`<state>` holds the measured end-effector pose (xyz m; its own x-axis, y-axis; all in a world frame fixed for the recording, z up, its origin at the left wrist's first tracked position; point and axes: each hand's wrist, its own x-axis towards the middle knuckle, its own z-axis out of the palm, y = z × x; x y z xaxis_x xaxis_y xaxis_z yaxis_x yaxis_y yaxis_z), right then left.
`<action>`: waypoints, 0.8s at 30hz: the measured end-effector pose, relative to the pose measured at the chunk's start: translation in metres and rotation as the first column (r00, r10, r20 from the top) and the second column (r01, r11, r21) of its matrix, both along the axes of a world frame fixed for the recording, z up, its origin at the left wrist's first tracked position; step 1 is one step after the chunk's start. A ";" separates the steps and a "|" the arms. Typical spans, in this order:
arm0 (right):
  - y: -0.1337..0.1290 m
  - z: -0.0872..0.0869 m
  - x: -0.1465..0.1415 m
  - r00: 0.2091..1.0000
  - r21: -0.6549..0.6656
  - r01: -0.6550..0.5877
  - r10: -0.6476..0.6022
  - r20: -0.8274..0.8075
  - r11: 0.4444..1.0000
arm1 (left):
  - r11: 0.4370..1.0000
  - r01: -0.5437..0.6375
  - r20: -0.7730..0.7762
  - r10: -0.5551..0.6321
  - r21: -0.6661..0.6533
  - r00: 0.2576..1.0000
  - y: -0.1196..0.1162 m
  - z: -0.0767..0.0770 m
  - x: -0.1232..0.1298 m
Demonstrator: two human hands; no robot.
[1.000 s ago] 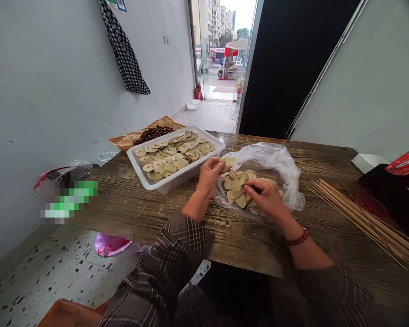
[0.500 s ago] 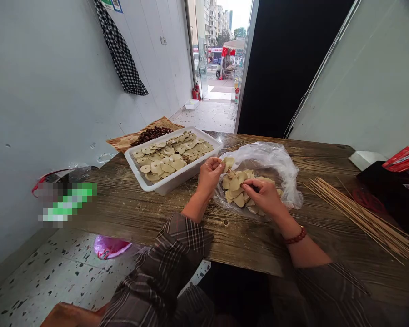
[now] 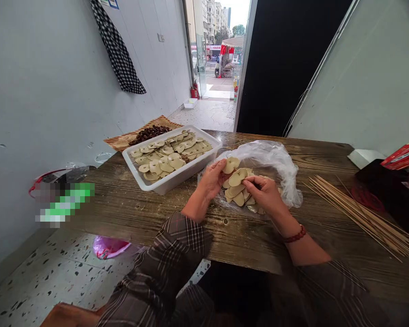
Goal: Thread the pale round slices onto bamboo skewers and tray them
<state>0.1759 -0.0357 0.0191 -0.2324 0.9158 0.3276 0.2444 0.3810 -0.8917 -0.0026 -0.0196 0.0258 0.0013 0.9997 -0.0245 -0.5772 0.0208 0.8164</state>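
Note:
My left hand is closed on a thin, pale, potato-like slice, pinched between thumb and fingers; whether a skewer runs through it is hard to make out. Close beside it, my right hand grips the edge of another pale slice with thumb and fingertips. Both hands are over a clear plastic bag, opened out around a heap of loose slices. To the left stands a white tub, filled with similar slices threaded on thin sticks.
Bamboo skewers lie in a bundle at the right of the wooden table. Behind the tub, dark brown pieces rest on a striped mat. A black box with red-wrapped sticks is at far right.
My left hand has turned, and its slice now faces me. My right hand has raised a slice off the heap, close to the left hand's slice. The view has shifted slightly.

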 end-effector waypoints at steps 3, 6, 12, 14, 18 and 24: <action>-0.001 0.000 -0.002 0.999 0.018 -0.010 0.010 0.034 1.000 | 0.996 0.089 -0.009 -0.089 0.007 0.996 -0.003 -0.001 0.003; -0.002 0.000 -0.002 0.997 0.026 -0.033 0.031 0.072 0.999 | 0.996 0.087 -0.025 -0.086 0.031 0.996 -0.003 0.000 0.003; -0.003 -0.002 -0.002 0.991 0.040 -0.055 0.050 0.122 0.998 | 0.996 -0.079 -0.037 0.080 0.035 0.996 0.002 0.001 -0.006; -0.003 -0.002 -0.002 0.992 0.057 -0.041 0.034 0.123 0.998 | 0.995 -0.090 -0.062 0.093 0.046 0.994 0.003 0.001 -0.007; -0.002 -0.003 -0.001 0.993 0.074 -0.007 -0.002 0.118 0.997 | 0.995 -0.075 -0.090 0.081 0.065 0.993 0.002 -0.001 -0.003; -0.001 -0.001 0.000 0.993 0.079 -0.009 -0.001 0.120 0.997 | 0.999 -0.021 -0.084 0.023 0.024 0.996 0.001 -0.002 0.001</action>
